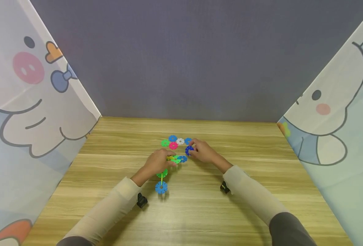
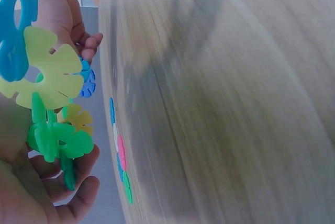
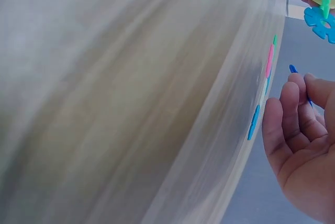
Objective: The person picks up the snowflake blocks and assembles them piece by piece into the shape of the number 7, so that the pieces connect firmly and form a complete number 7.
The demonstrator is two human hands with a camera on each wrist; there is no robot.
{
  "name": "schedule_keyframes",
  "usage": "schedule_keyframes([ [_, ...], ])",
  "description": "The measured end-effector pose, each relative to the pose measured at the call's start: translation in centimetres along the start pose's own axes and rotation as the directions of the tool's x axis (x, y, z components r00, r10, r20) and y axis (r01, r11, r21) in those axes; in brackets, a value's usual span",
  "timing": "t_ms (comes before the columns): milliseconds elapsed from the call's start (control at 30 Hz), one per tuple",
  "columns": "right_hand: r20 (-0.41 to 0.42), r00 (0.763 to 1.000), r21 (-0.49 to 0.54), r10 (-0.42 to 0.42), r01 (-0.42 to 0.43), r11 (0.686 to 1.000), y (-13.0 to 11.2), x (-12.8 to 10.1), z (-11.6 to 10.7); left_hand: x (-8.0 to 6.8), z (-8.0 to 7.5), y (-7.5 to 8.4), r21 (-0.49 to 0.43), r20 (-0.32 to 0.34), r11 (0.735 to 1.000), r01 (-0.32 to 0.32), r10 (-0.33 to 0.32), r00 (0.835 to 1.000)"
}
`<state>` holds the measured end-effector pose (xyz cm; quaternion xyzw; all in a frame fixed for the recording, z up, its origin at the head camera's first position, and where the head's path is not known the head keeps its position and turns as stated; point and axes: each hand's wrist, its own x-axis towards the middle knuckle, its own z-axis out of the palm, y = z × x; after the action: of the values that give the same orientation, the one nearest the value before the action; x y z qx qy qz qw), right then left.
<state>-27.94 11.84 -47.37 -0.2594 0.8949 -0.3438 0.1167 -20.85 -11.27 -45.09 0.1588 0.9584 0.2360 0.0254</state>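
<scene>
On the wooden table [image 1: 230,212] my left hand [image 1: 166,160] grips a joined chain of plastic snowflake discs [image 1: 162,177]. The chain shows close up as a blue disc [image 2: 15,25], a yellow-green disc [image 2: 47,69] and a green disc [image 2: 57,140], with my curled fingers [image 2: 68,203] under them. My right hand [image 1: 193,148] pinches a dark blue disc [image 1: 189,150] just right of the chain's far end. Only that disc's edge [image 3: 292,69] peeks from behind my right fingers [image 3: 293,114]. Several loose discs [image 1: 173,141] lie flat just beyond both hands.
The loose discs appear edge-on as a row [image 2: 120,150] and as a thin line [image 3: 268,64] in the wrist views. A grey wall [image 1: 187,61] closes the back. Cartoon-printed curtains stand at the left [image 1: 30,102] and at the right [image 1: 338,112].
</scene>
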Motion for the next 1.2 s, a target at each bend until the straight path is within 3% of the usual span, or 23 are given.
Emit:
schedule_keyframes([
  [267, 0.022, 1.000, 0.053, 0.003, -0.004, 0.999, 0.2, -1.0, -0.1, 0.0, 0.1, -0.1, -0.004, 0.007, 1.000, 0.005, -0.005, 1.000],
  [433, 0.039, 0.999, 0.156, 0.032, -0.038, 0.987, 0.4, -1.4, 0.0, 0.1, 0.2, -0.3, -0.003, 0.010, 1.000, 0.003, -0.003, 1.000],
  [833, 0.115, 0.987, 0.409, 0.112, -0.150, 0.900, 0.1, -2.3, 0.0, 0.3, 0.3, -0.6, 0.021, -0.003, 1.000, 0.009, -0.009, 1.000],
  [1200, 0.134, 0.982, 0.507, 0.129, -0.180, 0.843, 0.8, -2.4, 0.5, 0.4, 0.3, -0.2, 0.022, -0.017, 1.000, -0.004, 0.004, 1.000],
])
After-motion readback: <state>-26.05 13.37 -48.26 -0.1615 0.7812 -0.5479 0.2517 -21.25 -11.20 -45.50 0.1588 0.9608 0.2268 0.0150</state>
